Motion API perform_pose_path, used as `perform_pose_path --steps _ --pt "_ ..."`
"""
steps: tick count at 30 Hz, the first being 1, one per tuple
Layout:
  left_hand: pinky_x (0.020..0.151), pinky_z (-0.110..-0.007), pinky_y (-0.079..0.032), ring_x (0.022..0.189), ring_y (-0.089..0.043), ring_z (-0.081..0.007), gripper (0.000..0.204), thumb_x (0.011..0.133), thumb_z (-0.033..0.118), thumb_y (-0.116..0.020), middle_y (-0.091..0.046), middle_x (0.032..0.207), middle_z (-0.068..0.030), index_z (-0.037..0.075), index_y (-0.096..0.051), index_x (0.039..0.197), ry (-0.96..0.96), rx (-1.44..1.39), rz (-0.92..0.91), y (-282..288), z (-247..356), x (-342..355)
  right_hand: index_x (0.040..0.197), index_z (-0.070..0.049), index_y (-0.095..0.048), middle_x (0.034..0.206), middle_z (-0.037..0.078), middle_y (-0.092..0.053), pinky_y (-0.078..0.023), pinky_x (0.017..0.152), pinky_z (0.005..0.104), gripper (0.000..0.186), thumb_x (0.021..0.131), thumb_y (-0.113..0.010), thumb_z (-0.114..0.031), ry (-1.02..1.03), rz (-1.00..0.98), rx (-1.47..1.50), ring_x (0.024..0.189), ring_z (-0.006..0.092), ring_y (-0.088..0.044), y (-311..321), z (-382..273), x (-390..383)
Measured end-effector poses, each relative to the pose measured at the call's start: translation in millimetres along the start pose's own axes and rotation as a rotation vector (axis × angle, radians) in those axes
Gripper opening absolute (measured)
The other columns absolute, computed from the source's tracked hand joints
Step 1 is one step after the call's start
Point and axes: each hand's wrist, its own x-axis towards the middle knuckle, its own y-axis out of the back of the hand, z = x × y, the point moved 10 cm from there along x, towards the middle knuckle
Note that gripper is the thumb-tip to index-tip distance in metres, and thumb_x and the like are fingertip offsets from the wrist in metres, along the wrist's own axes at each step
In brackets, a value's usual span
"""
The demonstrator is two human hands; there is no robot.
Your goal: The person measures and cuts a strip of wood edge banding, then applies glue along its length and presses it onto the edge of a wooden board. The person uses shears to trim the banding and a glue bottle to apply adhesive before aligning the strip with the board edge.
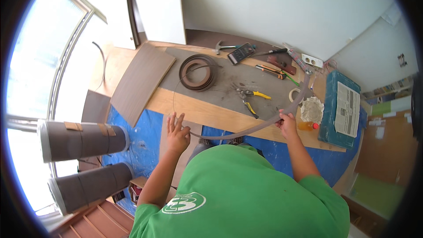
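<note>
A long, thin grey-brown strip of edge banding (pixel 220 137) curves between my two hands in front of my body. My left hand (pixel 177 135) pinches it between thumb and forefinger, with the other fingers raised. From there the strip turns edge-on and runs back toward a brown coil of edge banding (pixel 214 72) on the workbench. My right hand (pixel 287 125) is closed on the strip farther right. Past it, the strip's wide face rises to the bench's far right. Yellow-handled snips (pixel 250 98) lie with jaws apart on the bench between coil and right hand.
A brown board (pixel 143 81) lies across the bench's left end. At the back are a hammer (pixel 227 47), a phone (pixel 242 53) and a utility knife (pixel 270 71). A bottle of orange liquid (pixel 306 126) and a teal case (pixel 328 110) stand right. Large wrapped rolls (pixel 83 140) lie left.
</note>
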Motion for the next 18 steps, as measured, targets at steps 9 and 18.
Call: perform_pose_path --steps 9,18 --pt "0.122 -0.058 -0.022 0.148 -0.037 -0.0345 0.035 0.085 0.030 -0.069 -0.061 0.143 -0.0133 0.015 -0.075 0.116 0.139 0.253 -0.420 -87.1 -40.7 1.0 0.121 -0.012 -0.062 0.099 0.007 -0.071 -0.061 0.073 0.0404 0.028 0.105 -0.061 -0.035 -0.052 -0.173 0.386 0.084 0.0233 -0.072 -34.7 -11.7 -25.7" --pt "0.111 -0.057 -0.039 0.120 -0.067 -0.0340 0.038 0.097 0.037 -0.054 -0.071 0.126 -0.0134 0.015 -0.065 0.125 0.186 0.211 -0.887 -164.3 -50.1 -25.7 0.123 -0.010 -0.064 0.104 0.009 -0.073 -0.061 0.080 0.0405 0.034 0.106 -0.060 -0.039 0.108 -0.407 0.453 0.091 0.0231 -0.072 -89.0 -87.8 -82.0"
